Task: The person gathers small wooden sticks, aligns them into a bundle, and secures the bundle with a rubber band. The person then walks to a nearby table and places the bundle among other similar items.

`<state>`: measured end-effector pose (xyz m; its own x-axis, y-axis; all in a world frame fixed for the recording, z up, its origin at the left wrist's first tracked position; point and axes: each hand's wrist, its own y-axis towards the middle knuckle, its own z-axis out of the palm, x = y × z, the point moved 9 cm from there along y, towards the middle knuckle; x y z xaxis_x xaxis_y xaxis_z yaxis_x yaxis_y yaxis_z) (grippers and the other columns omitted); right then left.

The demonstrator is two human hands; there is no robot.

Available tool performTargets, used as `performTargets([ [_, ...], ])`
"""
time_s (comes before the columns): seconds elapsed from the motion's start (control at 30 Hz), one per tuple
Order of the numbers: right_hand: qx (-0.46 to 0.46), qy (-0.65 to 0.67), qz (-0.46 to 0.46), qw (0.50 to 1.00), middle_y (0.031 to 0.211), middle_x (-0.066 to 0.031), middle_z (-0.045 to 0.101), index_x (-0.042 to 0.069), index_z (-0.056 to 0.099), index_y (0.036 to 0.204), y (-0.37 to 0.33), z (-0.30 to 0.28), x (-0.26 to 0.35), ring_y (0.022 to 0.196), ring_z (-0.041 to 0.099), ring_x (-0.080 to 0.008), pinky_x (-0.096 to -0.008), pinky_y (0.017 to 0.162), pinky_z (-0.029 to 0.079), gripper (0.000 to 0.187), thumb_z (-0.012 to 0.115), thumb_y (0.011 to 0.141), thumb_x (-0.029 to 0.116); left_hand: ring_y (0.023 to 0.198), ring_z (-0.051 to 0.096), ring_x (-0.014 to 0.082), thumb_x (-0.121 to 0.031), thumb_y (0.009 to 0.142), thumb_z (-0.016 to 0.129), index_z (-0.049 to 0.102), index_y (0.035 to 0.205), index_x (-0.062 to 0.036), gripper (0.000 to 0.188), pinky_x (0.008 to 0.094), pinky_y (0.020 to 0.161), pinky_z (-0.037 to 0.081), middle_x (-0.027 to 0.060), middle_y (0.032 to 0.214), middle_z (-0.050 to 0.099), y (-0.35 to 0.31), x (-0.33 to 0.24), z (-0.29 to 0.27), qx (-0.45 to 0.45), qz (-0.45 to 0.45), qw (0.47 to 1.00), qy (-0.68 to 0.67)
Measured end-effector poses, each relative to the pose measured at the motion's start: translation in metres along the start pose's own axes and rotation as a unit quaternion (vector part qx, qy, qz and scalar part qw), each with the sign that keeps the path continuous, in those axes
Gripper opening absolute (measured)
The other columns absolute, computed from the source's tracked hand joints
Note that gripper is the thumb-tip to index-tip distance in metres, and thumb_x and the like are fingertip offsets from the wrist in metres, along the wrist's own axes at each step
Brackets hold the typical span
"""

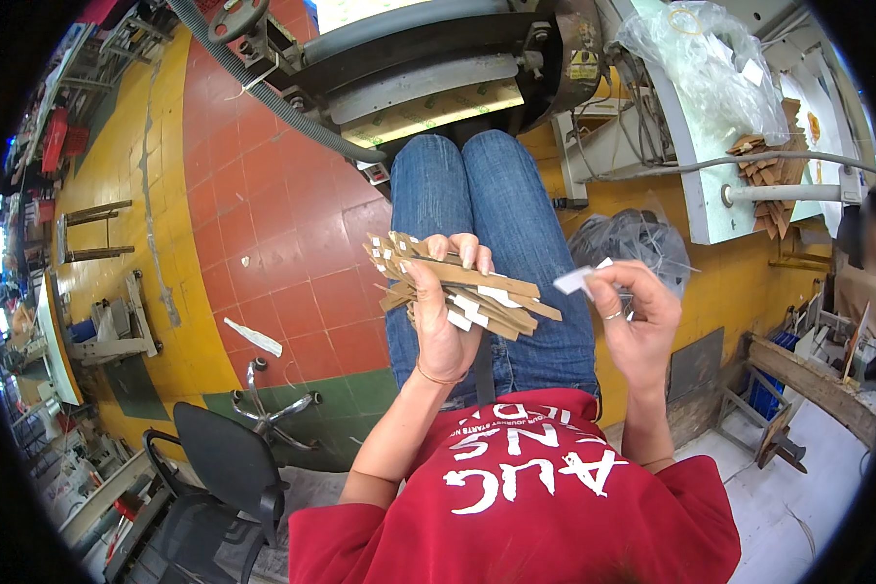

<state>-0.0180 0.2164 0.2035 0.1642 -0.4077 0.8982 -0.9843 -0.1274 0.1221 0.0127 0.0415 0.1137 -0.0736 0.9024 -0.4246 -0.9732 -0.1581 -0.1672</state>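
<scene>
My left hand [438, 329] is closed around a loose bundle of flat brown strips [501, 283], which look like leather or cardboard. They fan out to both sides of my fingers, above my lap. Small white tags [469, 310] stick out among them and at their left ends. To the right of the bundle, my right hand [644, 316] pinches a small white slip [572, 281] between thumb and fingers, apart from the strips. What the slip is made of, paper or cloth, I cannot tell.
A machine with rollers [428, 92] stands just beyond my knees. At the right, a pale table [706, 200] bears clear plastic bags [711, 68] and more brown pieces [774, 175]. A plastic bag [638, 243] lies below it. A black chair [224, 457] is at the lower left.
</scene>
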Motion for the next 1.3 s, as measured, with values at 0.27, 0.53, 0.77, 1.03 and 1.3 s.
performTargets([
  [0.27,0.182,-0.051,-0.204,0.961,0.075,-0.0106,0.063,0.000,0.065,0.084,-0.006,0.045,0.036,0.067,0.062,-0.0237,-0.0323,0.059,0.050,0.012,0.068,0.073,-0.001,0.089,0.040,0.0166,-0.057,0.093,0.042,0.040,0.095,-0.0160,0.041,0.0329,0.085,0.038,0.0022,0.090,0.039,-0.004,0.015,0.013,0.015,-0.049,0.999,-0.005],
  [0.53,0.180,-0.023,-0.168,0.969,0.077,-0.0102,0.064,0.000,0.066,0.084,-0.004,0.048,0.025,0.068,0.063,-0.0229,-0.0312,0.060,0.050,0.013,0.073,0.073,0.004,0.090,0.042,0.0179,-0.055,0.094,0.042,0.042,0.095,-0.0144,0.040,0.0370,0.088,0.041,0.0024,0.091,0.042,-0.005,0.028,-0.004,-0.047,-0.099,0.991,-0.078],
  [0.77,-0.162,-0.296,-0.255,0.906,0.078,-0.0108,0.064,0.001,0.063,0.086,0.102,-0.072,0.049,0.069,0.062,-0.0228,-0.0299,0.062,0.048,0.009,0.067,0.078,0.000,0.082,0.046,0.0167,-0.052,0.095,0.043,0.045,0.091,-0.0122,0.040,0.0405,0.087,0.042,0.0017,0.085,0.043,0.009,0.034,-0.009,-0.080,-0.138,0.978,-0.137],
  [1.03,-0.143,-0.637,0.061,0.755,0.097,-0.0221,0.066,-0.001,0.064,0.091,0.260,-0.158,-0.021,0.093,0.065,-0.0371,-0.0467,0.078,0.051,0.019,0.047,0.087,0.007,0.084,0.047,0.0175,-0.050,0.095,0.046,0.048,0.093,-0.0110,0.039,0.0422,0.089,0.040,0.0022,0.086,0.044,0.026,0.022,0.008,-0.042,-0.127,0.980,-0.150],
  [1.3,-0.144,-0.737,0.088,0.654,0.115,-0.0130,0.061,0.019,0.069,0.103,0.261,-0.171,-0.034,0.110,0.056,-0.0284,-0.0526,0.091,0.040,0.026,0.064,0.084,0.036,0.082,0.043,0.0161,-0.054,0.095,0.042,0.042,0.091,-0.0140,0.040,0.0396,0.088,0.039,0.0006,0.085,0.038,0.040,0.016,0.028,-0.018,-0.125,0.979,-0.158],
])
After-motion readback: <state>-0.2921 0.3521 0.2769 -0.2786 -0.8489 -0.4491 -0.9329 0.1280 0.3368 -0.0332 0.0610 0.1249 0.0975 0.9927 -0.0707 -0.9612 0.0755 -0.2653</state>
